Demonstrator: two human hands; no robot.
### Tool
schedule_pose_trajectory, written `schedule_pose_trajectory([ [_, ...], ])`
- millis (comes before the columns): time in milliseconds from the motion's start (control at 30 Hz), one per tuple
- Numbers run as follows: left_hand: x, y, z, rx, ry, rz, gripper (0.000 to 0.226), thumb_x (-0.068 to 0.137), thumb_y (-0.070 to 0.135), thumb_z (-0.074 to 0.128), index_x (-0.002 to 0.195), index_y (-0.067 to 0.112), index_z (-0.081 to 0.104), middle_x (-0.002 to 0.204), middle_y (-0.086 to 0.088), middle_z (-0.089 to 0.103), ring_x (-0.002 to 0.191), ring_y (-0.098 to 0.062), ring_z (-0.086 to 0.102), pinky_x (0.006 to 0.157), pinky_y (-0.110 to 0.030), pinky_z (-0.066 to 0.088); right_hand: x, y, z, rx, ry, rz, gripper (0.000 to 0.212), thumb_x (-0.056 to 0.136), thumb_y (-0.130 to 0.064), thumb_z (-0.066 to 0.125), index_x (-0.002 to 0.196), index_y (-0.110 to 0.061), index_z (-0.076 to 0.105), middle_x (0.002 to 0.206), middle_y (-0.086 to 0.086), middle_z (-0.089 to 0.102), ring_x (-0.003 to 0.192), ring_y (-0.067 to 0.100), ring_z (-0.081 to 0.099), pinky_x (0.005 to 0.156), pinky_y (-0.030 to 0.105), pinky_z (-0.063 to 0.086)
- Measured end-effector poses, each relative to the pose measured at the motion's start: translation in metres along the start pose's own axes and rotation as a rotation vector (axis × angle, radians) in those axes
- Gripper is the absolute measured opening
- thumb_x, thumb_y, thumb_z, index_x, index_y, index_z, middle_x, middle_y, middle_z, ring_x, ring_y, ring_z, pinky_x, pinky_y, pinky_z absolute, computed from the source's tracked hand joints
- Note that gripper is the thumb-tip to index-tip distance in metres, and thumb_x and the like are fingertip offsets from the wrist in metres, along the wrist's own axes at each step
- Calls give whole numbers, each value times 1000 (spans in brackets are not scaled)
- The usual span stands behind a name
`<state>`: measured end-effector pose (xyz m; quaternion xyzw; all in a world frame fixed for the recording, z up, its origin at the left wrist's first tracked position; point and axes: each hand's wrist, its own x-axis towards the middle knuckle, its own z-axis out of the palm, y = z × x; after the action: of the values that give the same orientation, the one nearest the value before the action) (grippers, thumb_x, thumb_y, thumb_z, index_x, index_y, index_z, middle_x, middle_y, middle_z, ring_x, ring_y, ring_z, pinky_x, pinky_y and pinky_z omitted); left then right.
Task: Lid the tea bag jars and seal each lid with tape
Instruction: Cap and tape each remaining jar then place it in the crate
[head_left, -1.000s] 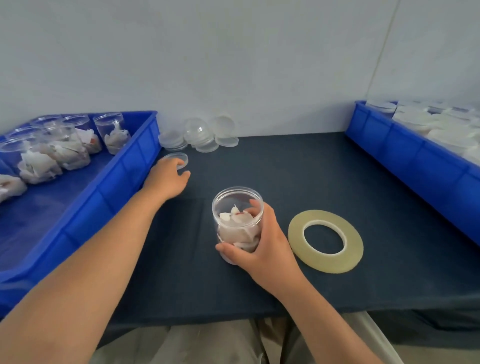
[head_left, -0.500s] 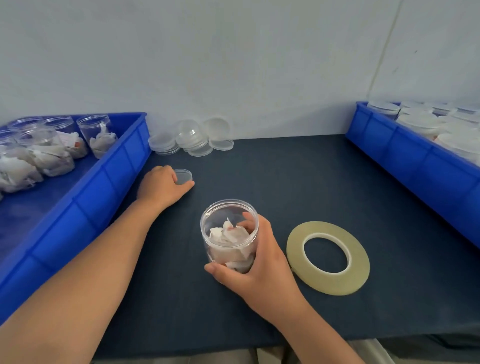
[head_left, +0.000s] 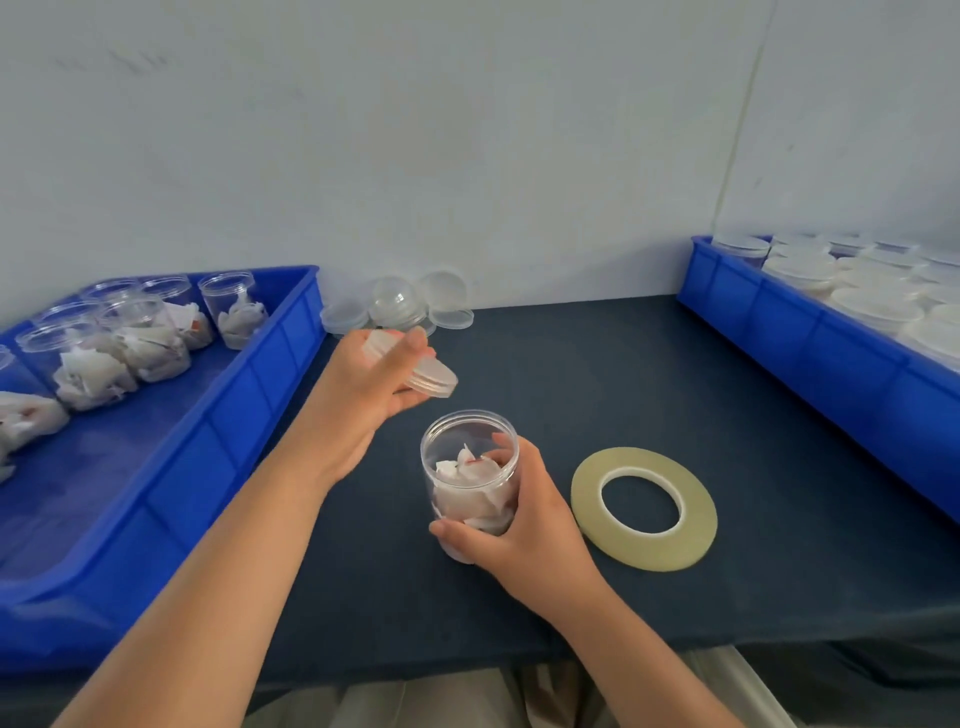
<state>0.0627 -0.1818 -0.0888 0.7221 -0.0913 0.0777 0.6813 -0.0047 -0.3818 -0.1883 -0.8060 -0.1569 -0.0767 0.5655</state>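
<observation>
A clear plastic jar (head_left: 467, 467) with tea bags inside stands open on the dark table. My right hand (head_left: 524, 525) grips it from the right and below. My left hand (head_left: 363, 384) holds a clear round lid (head_left: 428, 375) in the air, tilted, a little above and to the left of the jar's mouth. A flat roll of yellowish tape (head_left: 644, 509) lies on the table just right of the jar.
A blue bin (head_left: 218, 415) at the left holds several open jars of tea bags (head_left: 135, 338). Spare clear lids (head_left: 400, 306) are stacked by the wall. Along the right side, a second blue bin (head_left: 810, 338) holds several lidded jars (head_left: 872, 301).
My left hand has lifted the lid off the table and carried it right, toward the jar. The right hand keeps its hold on the jar.
</observation>
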Motion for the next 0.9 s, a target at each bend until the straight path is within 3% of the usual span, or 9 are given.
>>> schedule_pose_trajectory([
  [67, -22, 5, 15, 7, -11, 71, 98, 58, 80, 89, 119, 6, 65, 120, -5, 75, 117, -23, 74, 92, -40, 63, -1, -1, 0, 4, -3, -3, 86, 67, -70, 89, 134, -66, 35, 135, -36, 54, 127, -7, 55, 97, 20, 53],
  [167, -53, -6, 36, 101, -2, 126, 85, 60, 56, 96, 123, 29, 47, 137, 12, 64, 126, -10, 68, 89, -29, 62, -3, -4, 1, 46, -14, 0, 87, 70, -62, 91, 139, -61, 39, 137, -29, 59, 126, -2, 60, 97, 29, 58],
  [300, -71, -17, 41, 321, 65, 155, 82, 53, 62, 93, 115, 58, 41, 128, 29, 61, 122, 3, 61, 87, -9, 51, -3, -7, 2, 52, -10, -11, 85, 71, -62, 91, 138, -62, 39, 137, -29, 59, 125, -3, 60, 95, 28, 61],
  [400, -72, -12, 30, 549, 76, 205, 94, 53, 83, 85, 133, 56, 43, 131, 35, 59, 122, 10, 57, 88, -10, 49, -2, -5, 1, 64, -9, -11, 85, 71, -61, 92, 140, -59, 41, 138, -28, 60, 126, -1, 60, 96, 31, 60],
  [533, -75, -4, 24, 857, 84, 253, 76, 61, 94, 70, 119, 46, 66, 129, 35, 58, 122, 11, 53, 93, -18, 48, -2, -3, 2, 56, -9, -17, 81, 72, -58, 92, 138, -56, 43, 135, -25, 62, 123, 1, 62, 95, 34, 61],
  [600, -76, 1, 25, 868, 42, 240, 75, 67, 90, 70, 128, 47, 59, 121, 34, 58, 116, 9, 56, 87, -16, 49, -2, -4, 2, 47, -10, -22, 82, 73, -58, 91, 138, -55, 43, 134, -24, 63, 122, 2, 63, 93, 33, 62],
  [700, -73, 14, 28, 985, -105, 180, 88, 69, 94, 62, 146, 56, 42, 128, 35, 43, 124, 6, 46, 87, -19, 44, -1, -4, 3, 46, -3, -22, 80, 74, -55, 91, 138, -53, 43, 132, -22, 64, 120, 4, 64, 92, 36, 62],
  [800, -69, 23, 36, 1144, -232, 99, 95, 61, 104, 52, 142, 54, 43, 144, 37, 27, 135, 7, 32, 89, -23, 38, -1, -5, 3, 40, -8, -36, 81, 73, -54, 89, 138, -56, 41, 133, -24, 62, 121, 4, 64, 92, 33, 61],
  [900, -63, 28, 48, 1155, -214, 78, 93, 68, 99, 52, 143, 44, 40, 158, 29, 28, 145, 1, 30, 96, -26, 35, 1, -6, 4, 41, -9, -41, 83, 74, -55, 90, 142, -51, 43, 133, -23, 62, 120, 4, 65, 92, 31, 61],
])
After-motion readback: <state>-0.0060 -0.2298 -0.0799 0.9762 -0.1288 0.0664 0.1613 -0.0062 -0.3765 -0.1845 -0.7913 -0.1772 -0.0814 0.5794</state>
